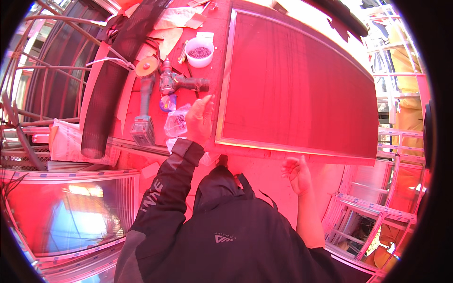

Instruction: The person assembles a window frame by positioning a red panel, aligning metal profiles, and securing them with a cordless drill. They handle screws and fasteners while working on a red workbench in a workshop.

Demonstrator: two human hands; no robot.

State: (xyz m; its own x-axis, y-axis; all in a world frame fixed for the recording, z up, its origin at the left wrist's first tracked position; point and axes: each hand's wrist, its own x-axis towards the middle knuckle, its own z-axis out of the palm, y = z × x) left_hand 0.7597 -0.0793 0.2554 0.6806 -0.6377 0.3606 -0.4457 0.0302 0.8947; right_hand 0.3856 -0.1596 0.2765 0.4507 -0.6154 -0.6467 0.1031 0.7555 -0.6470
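A large metal-framed screen panel (300, 92), apparently fitted with mesh, lies flat on the worktable before me. My left hand (200, 118) hovers near its left frame bar, fingers drawn together; whether something small is pinched there cannot be seen. Close by on its left lies a clear plastic bag of small screws (177, 121). A cordless drill (173, 80) and a cordless angle grinder (144, 95) rest beyond, with a white tub of screws (199, 53) further back. Below the panel's near edge, my right hand (296, 174) is raised with loosely curled, separated fingers and no visible object.
A long black roll (106, 102), perhaps mesh, runs along the table's left side. A blue tape roll (168, 103) sits below the drill. Stacked framed panes (74, 212) stand at lower left, and white metal frames (364, 212) at lower right. Scraps of cardboard (178, 17) lie behind.
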